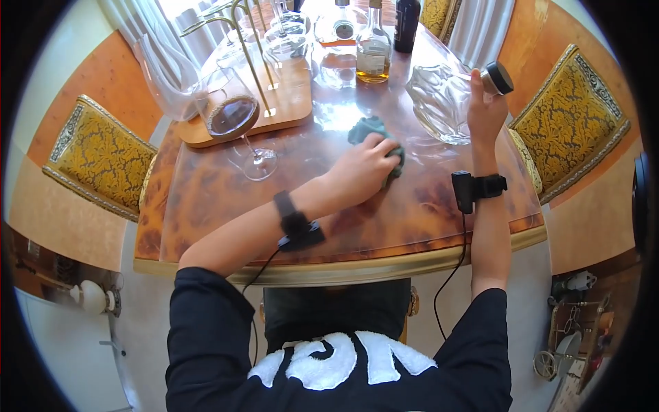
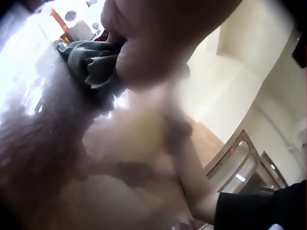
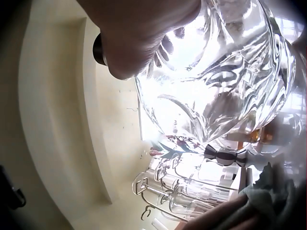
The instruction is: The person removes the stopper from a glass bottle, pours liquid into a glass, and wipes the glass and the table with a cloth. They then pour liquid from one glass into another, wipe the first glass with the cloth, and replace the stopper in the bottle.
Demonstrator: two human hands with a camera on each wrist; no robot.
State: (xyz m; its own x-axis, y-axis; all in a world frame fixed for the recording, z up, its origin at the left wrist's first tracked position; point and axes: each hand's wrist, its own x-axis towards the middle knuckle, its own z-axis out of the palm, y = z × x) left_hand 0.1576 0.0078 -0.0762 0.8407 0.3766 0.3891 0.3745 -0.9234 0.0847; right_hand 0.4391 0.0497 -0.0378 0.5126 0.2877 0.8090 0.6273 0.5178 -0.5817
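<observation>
My left hand (image 1: 360,168) grips a bunched dark green cloth (image 1: 369,128) low over the glossy table, near its middle. In the left wrist view, the cloth (image 2: 91,64) spills out in folds beside the fingers. On the right, my right hand (image 1: 486,117) holds a large clear decanter (image 1: 439,103) of wavy, faceted glass by its neck. A black cap (image 1: 498,77) tops the neck, which points up and right, so the decanter leans over. The right wrist view has the glass body (image 3: 220,72) filling much of the picture, with the cloth (image 3: 271,196) low down.
Left of the cloth stands a stemmed glass (image 1: 233,120) with dark contents. Behind it are a wooden stand (image 1: 295,103) with brass hooks and a curved clear vessel (image 1: 165,75). An amber-filled bottle (image 1: 373,55) and a dark bottle (image 1: 406,26) stand farther back. Patterned chairs (image 1: 570,123) flank the table.
</observation>
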